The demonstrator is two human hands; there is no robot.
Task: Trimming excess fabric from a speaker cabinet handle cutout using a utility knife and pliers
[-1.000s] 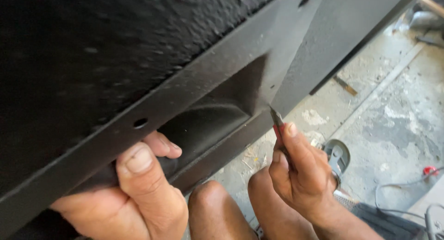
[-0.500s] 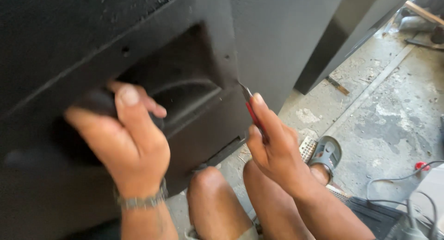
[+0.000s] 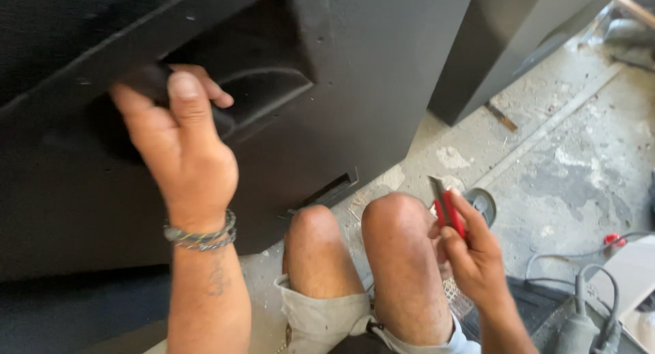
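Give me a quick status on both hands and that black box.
Left hand gripping the recessed handle pocket of the black cabinet. Right hand holding a red utility knife, blade up, clear of the cabinet. Knees close below.

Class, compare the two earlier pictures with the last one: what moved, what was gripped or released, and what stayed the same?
The right hand drew the red knife away from the black cabinet, down beside the knees. The left hand moved from the panel's lower edge up into the recessed handle. Nothing was released: the knife stays in the right hand, the left stays on the cabinet.
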